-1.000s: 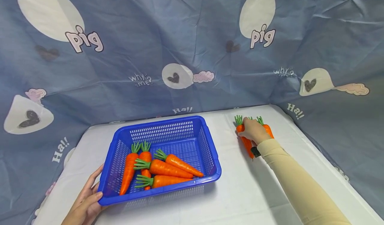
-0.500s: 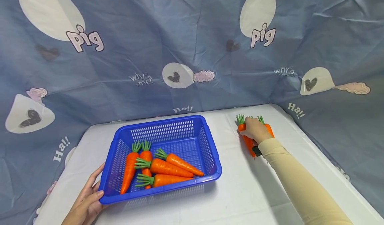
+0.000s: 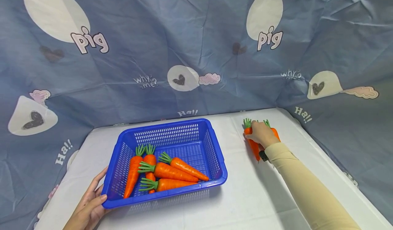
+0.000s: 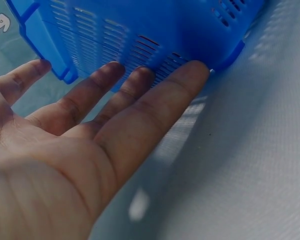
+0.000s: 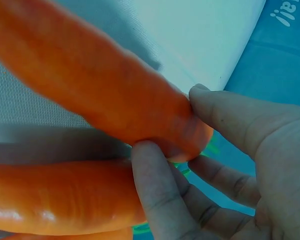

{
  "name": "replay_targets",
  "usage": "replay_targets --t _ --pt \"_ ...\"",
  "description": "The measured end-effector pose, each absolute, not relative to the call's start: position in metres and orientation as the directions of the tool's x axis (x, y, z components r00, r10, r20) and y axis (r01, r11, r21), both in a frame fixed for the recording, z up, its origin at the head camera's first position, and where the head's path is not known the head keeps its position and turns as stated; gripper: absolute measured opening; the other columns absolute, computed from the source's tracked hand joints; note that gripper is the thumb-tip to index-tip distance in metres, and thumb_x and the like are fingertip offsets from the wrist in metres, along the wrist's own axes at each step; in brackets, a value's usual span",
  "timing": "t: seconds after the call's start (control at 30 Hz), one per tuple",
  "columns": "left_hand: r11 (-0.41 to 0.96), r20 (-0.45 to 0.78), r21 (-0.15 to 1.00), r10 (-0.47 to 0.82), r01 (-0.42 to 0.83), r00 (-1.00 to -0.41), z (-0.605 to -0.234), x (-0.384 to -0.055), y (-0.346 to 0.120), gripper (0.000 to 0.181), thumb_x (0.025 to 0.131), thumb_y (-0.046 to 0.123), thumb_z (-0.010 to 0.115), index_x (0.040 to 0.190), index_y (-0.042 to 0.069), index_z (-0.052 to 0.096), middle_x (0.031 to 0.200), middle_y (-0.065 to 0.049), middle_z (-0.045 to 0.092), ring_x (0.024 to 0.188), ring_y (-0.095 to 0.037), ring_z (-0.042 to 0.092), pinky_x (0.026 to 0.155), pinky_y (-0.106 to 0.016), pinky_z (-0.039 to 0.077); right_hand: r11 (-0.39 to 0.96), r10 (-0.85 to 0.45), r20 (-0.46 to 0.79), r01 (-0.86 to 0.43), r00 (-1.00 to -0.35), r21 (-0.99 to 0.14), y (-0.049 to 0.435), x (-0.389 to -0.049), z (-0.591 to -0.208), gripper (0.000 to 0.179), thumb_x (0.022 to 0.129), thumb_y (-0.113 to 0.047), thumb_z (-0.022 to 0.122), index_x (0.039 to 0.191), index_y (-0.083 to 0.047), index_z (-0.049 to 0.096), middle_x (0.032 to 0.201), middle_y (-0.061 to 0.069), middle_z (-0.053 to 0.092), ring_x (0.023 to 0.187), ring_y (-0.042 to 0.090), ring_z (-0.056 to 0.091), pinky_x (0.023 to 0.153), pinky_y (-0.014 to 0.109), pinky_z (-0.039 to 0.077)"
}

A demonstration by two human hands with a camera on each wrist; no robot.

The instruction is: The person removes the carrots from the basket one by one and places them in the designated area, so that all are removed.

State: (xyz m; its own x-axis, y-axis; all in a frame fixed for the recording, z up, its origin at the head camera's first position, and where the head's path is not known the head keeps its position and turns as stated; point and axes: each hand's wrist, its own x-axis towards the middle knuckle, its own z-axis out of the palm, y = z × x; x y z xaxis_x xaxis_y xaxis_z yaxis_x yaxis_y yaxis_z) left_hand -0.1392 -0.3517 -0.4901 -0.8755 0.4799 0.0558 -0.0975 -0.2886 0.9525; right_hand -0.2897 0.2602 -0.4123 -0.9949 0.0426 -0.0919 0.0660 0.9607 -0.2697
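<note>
In the head view, my right hand (image 3: 263,134) pinches a carrot (image 3: 253,147) near its thick, leafy end, at the right rear of the table. The right wrist view shows the thumb and fingertips around the blunt end of this carrot (image 5: 97,75). Another carrot (image 5: 60,197) lies just beside it, partly under the fingers. One more carrot (image 3: 275,133) shows at the right of the hand. My left hand (image 3: 89,204) is at the near-left corner of a blue basket (image 3: 162,196). Its fingers reach out nearly straight against the perforated wall (image 4: 105,35).
Several carrots (image 3: 175,172) with green tops lie inside the basket, mostly at its left and front. A white cloth (image 3: 239,202) covers the table. Behind it hangs a blue printed curtain (image 3: 153,46). My right forearm (image 3: 307,185) crosses the table's right side.
The view shifts very slightly. The pinched carrot's leafy end has edged a little to the right with my right hand. My left hand and the basket hold their place.
</note>
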Motion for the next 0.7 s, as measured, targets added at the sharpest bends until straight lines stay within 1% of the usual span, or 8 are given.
replay_targets --t 0.2,0.4,0.57,0.7 --pt "-0.281 0.043 0.954 0.468 -0.103 -0.883 -0.488 -0.138 -0.351 0.069 0.112 0.003 0.024 0.168 0.043 0.016 0.152 0.018 0.057 0.133 -0.012 0.066 0.101 -0.041 0.062 0.962 0.038 -0.083 0.059 -0.996 -0.266 0.263 -0.29 -0.409 0.036 0.096 -0.024 0.075 0.108 0.005 0.059 0.101 0.026 0.069 0.091 0.039 0.067 0.084 0.051 0.057" --pt "-0.301 0.064 0.948 0.487 -0.099 -0.871 -0.488 -0.139 -0.351 0.069 0.112 0.002 0.023 0.168 0.043 0.018 0.153 0.017 0.057 0.134 -0.014 0.066 0.102 -0.042 0.061 0.964 0.016 -0.07 0.033 -0.997 -0.263 0.262 -0.289 -0.405 0.033 0.095 -0.025 0.075 0.099 0.003 0.057 0.09 0.021 0.066 0.084 0.035 0.065 0.079 0.047 0.056" --pt "-0.309 0.062 0.945 0.494 -0.109 -0.867 -0.488 -0.138 -0.351 0.068 0.112 0.002 0.023 0.167 0.043 0.019 0.152 0.015 0.057 0.134 -0.014 0.066 0.103 -0.041 0.061 0.956 0.012 -0.082 0.035 -0.997 -0.292 0.261 -0.287 -0.398 0.032 0.095 -0.024 0.075 0.097 0.0 0.056 0.084 0.014 0.06 0.08 0.031 0.06 0.074 0.043 0.051" --pt "-0.289 0.052 0.952 0.485 -0.103 -0.873 -0.488 -0.138 -0.351 0.068 0.113 0.003 0.024 0.167 0.043 0.018 0.151 0.016 0.057 0.133 -0.014 0.067 0.102 -0.041 0.062 0.951 0.012 -0.074 0.034 -0.997 -0.306 0.258 -0.287 -0.39 0.03 0.094 -0.024 0.075 0.097 -0.001 0.055 0.083 0.011 0.057 0.082 0.03 0.061 0.076 0.044 0.051"
